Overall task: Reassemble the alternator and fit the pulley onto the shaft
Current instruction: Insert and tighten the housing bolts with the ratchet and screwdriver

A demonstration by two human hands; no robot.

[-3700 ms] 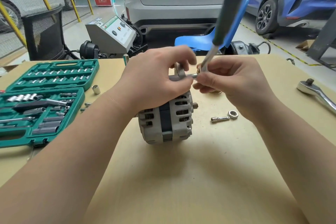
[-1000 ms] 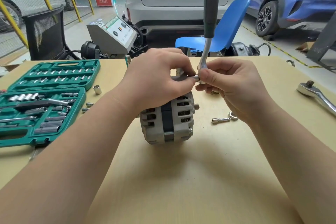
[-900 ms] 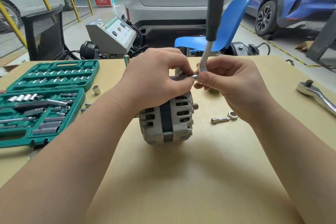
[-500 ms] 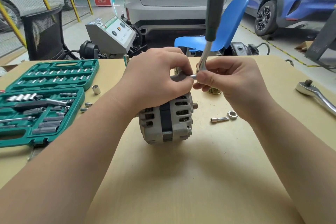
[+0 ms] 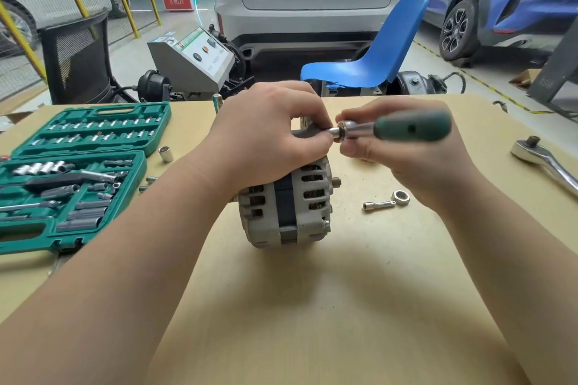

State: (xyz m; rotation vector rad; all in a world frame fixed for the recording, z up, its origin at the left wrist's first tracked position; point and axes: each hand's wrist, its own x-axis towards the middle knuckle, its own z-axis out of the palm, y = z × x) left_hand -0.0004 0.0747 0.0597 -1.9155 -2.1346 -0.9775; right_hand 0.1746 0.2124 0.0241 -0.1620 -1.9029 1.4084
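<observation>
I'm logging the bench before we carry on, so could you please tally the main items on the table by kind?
Alternator: 1
Ratchet wrenches: 2, the green-handled ratchet in the right hand and the chrome ratchet lying at the right edge
Green socket case: 1
Loose socket standing beside the case: 1
Small extension bar: 1
Metal ring: 1
Total: 7

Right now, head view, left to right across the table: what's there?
green socket case → loose socket → alternator under left hand → small extension bar → chrome ratchet
</observation>
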